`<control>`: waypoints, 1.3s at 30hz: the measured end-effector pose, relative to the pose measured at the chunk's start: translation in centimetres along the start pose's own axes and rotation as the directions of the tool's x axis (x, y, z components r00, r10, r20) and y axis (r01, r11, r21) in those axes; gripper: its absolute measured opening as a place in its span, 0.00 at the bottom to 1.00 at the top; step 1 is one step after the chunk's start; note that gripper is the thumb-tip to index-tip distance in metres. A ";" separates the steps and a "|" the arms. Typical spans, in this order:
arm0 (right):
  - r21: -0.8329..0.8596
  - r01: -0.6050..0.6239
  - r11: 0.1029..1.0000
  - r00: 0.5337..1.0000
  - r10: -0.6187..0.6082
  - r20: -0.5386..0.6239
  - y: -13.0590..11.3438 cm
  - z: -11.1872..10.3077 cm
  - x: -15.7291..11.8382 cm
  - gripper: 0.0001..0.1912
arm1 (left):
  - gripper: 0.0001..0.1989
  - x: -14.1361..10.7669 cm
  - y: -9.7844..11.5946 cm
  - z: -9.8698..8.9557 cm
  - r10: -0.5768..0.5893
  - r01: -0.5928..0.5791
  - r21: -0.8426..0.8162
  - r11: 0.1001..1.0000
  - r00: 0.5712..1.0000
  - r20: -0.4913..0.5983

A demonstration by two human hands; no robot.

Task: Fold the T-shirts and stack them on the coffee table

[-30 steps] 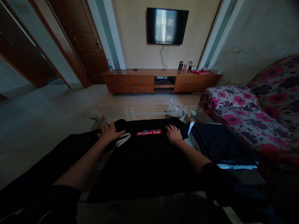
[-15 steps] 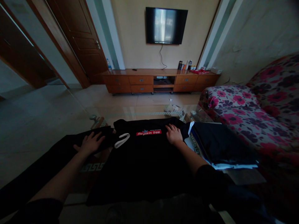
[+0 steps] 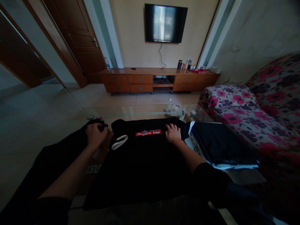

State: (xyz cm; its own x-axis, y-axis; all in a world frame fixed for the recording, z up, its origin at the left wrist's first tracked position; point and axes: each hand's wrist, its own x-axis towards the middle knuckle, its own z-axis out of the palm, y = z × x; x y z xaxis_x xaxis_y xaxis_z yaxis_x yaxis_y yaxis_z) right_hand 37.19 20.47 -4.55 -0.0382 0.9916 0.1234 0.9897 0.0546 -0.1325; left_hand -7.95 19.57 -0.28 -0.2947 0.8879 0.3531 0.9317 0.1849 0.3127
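A black garment with a red "Remain free" label lies spread on the glass table. A white strap loop rests at its upper left. My left hand has its fingers curled on a separate piece of black cloth, gripping its edge left of the garment. On the garment's upper right, beside the label, my right hand rests with fingers apart. A stack of folded dark clothes with a light layer beneath sits right of the garment.
A flowered sofa stands at the right. Beyond the table is a low wooden cabinet with bottles and cans on top, under a wall television. A clear plastic bag shows near the table's far edge.
My left hand has gone from lying flat to curled around the black cloth, whose edge is lifted and shifted slightly away from the garment. My right hand stays in about the same place.
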 end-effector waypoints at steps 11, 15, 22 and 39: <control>0.102 0.088 0.991 0.996 -0.089 0.004 0.9 0.9 5.9 0.36 | 0.23 2.0 8.8 8.8 0.472 -0.421 -0.214 0.881 0.765 0.437; 0.132 0.045 0.990 0.999 -0.048 0.017 1.1 1.7 7.0 0.53 | 0.38 3.2 7.3 10.2 0.351 -0.274 -0.258 0.926 0.877 0.329; 0.103 0.053 0.993 0.999 -0.052 -0.015 1.0 2.9 6.7 0.35 | 0.40 0.8 6.7 8.0 0.177 -0.217 0.039 0.975 0.876 0.450; 0.087 -0.035 0.996 0.999 0.037 -0.022 -1.4 -2.0 -9.4 0.24 | 0.18 -8.7 0.2 2.5 -0.257 0.299 -0.135 0.945 0.931 0.259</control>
State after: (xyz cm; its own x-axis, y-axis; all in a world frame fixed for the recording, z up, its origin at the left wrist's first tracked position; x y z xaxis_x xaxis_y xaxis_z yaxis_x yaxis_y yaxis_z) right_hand 36.40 10.87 -3.57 0.0015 0.9902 0.1398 0.9746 0.0299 -0.2221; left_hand -4.62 12.92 -5.53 -0.4591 0.8882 0.0200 0.7635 0.3829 0.5200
